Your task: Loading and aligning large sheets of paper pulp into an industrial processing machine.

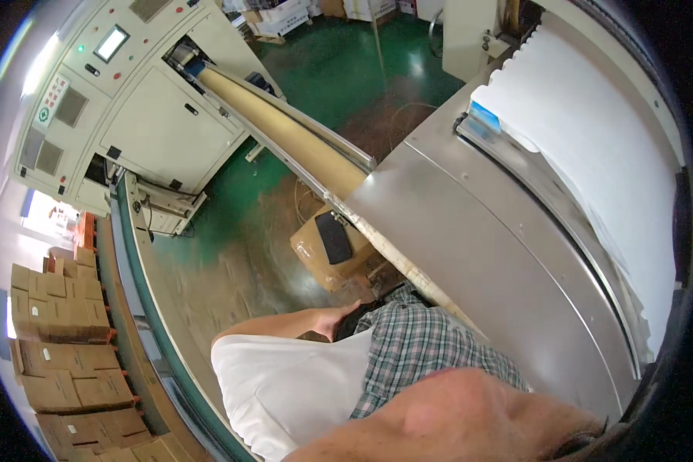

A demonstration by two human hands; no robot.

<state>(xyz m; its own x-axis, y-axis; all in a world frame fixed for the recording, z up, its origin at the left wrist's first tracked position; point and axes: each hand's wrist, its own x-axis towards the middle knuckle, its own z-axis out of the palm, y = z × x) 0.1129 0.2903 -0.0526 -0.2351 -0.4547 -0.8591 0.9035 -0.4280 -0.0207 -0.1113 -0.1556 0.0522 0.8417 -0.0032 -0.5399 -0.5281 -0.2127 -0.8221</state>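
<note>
My left arm, in a white sleeve, bends inward at the lower middle of the head view. My left hand rests low beside my checked shirt, against a black thing at my waist that I cannot make out. Its fingers are mostly hidden, so their grip does not show. My right hand is out of view. Just beyond the left hand stands a cardboard box with a flat black pad on top. A smooth metal worktop lies close on my right.
Wavy-edged white sheets lie beyond the worktop at right. A tan conveyor belt runs to a pale machine cabinet with a small screen. Along the left is a green-edged rail. Behind it are stacked cartons.
</note>
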